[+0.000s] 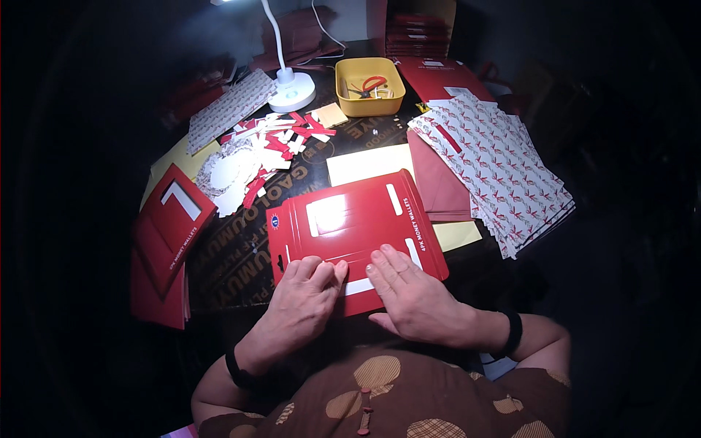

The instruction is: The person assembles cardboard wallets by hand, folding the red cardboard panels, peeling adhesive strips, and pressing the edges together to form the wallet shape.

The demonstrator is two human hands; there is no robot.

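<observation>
A flat red cardboard wallet pack (358, 244) lies in front of me, slightly turned, with white strips and a shiny pale rectangle on its face. My left hand (309, 290) rests on its near left part, fingers curled in and closed; anything inside them is hidden. Beside it my right hand (412, 296) lies flat on the near right part, fingers stretched out across the red card. A white strip (358, 287) shows between the two hands. Under the pack's far edge are a pale sheet (372, 163) and red envelopes (442, 175).
Patterned sheets (496, 168) are stacked at right. More red packs (175, 215) lie at left, near scattered red and white strips (281, 142) and a ring-shaped roll (230, 171). A yellow bin (370, 108) with orange-handled scissors (374, 84) stands behind, beside a white lamp (292, 91).
</observation>
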